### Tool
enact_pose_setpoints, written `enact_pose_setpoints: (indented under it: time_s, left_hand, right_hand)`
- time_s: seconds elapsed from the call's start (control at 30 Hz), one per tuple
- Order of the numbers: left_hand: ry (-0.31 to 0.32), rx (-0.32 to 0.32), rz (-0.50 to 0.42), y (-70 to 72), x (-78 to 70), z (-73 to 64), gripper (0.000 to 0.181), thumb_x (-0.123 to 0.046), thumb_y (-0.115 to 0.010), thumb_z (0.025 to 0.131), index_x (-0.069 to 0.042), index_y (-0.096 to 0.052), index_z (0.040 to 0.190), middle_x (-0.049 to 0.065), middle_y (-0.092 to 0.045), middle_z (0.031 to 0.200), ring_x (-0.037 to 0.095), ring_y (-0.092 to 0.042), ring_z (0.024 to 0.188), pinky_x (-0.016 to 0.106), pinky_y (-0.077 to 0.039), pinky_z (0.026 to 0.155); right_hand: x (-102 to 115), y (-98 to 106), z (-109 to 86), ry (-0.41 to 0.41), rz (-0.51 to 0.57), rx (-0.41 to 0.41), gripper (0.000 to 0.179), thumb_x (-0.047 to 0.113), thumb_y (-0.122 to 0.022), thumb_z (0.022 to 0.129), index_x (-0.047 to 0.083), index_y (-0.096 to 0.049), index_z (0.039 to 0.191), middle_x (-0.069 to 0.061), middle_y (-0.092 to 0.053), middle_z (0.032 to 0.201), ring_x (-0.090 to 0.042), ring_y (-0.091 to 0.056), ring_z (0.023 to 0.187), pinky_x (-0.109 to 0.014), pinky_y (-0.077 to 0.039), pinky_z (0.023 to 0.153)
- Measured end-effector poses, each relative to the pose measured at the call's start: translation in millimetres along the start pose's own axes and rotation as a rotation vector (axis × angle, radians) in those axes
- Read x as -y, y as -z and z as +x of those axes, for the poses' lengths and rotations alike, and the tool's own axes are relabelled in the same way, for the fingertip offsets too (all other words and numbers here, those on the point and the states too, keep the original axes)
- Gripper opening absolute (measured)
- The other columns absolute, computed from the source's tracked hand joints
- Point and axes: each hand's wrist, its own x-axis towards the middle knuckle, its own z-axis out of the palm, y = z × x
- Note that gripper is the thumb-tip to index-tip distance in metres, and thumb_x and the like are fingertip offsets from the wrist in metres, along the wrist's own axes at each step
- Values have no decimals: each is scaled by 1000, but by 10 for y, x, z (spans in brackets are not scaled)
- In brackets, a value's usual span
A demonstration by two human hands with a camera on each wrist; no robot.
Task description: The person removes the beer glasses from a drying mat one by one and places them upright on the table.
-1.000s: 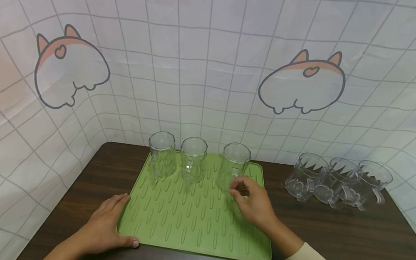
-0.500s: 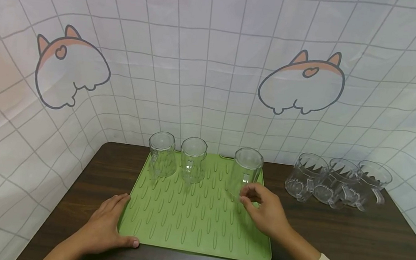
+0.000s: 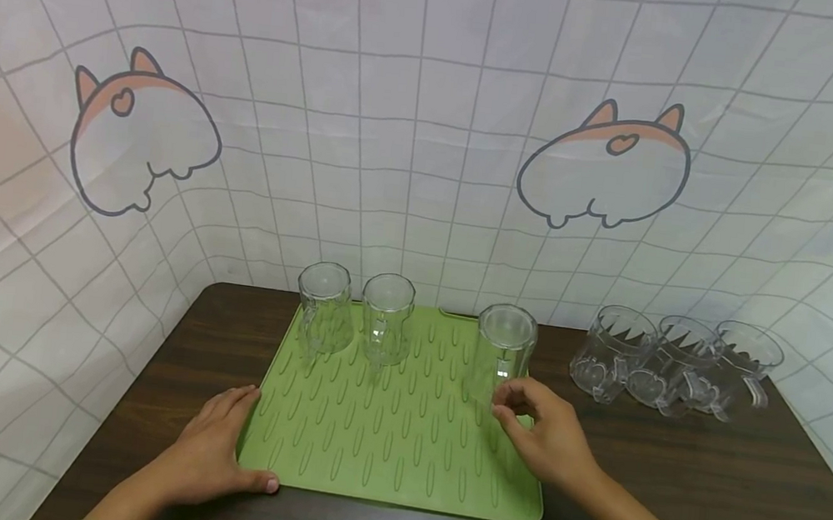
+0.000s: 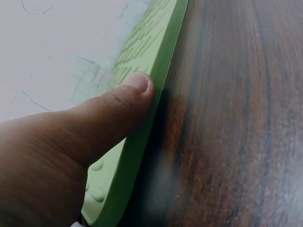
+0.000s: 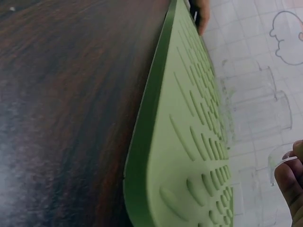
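Observation:
My right hand (image 3: 549, 433) pinches the handle of a clear glass mug (image 3: 504, 348) over the right side of a ribbed green mat (image 3: 370, 431). In the right wrist view its fingertips close on the see-through handle (image 5: 273, 163). Whether the mug's base touches the mat I cannot tell. My left hand (image 3: 210, 451) rests at the mat's front left corner, fingers spread along the left edge. The left wrist view shows its thumb (image 4: 118, 106) against the mat's rim. Two more glass mugs, one left (image 3: 325, 310) and one beside it (image 3: 386, 320), stand at the mat's back left.
On the dark wooden table (image 3: 667, 477), to the right of the mat, three glass mugs stand in a close row: one nearest (image 3: 614, 354), a middle one (image 3: 677, 365), and one farthest right (image 3: 740, 371). A white gridded cloth (image 3: 410, 167) rises behind the table.
My right hand has moved right and slightly nearer, carrying the glass mug with it from beside the other two toward the mat's right edge. The left hand has stayed put.

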Motion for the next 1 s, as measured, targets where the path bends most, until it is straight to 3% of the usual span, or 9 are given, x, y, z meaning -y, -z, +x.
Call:
enact_pose_setpoints:
  time_s: [0.17,0.43,0.7,1.0]
  left_hand:
    - [-1,-5,-7,12,-14,7,135,-84,-78,61,8,-36,152,29,-37,153,55,-31,140,73,-32,104]
    - [28,53,-48,54,-87,16,132,-78,-81,65,7,-34,153,30,-29,157,57,-22,143,76,-27,105]
    - [-15,-29,-35,66,-200,43,113,-69,-83,71,-2,-43,153,28,-32,157,54,-22,144,77,-24,105]
    - [-111,-106,-87,103,-462,136,85,-51,-83,83,-5,-51,147,17,-49,146,42,-41,138,66,-37,106]
  right_hand:
    - [6,18,-25,20,-10,-10,30,-11,-78,84,11,-65,100,4,-67,94,-8,-65,82,-28,-57,69]
    - [-20,40,-63,52,-40,-21,33,-12,-79,81,12,-64,98,5,-67,93,-6,-64,81,-35,-58,66]
    - [-37,43,-85,89,-51,-23,33,-12,-78,81,12,-65,99,5,-65,95,-6,-62,81,-34,-56,65]
    - [-23,47,-85,92,-95,-16,33,-10,-78,82,12,-67,103,7,-64,97,-5,-60,82,-36,-56,67]
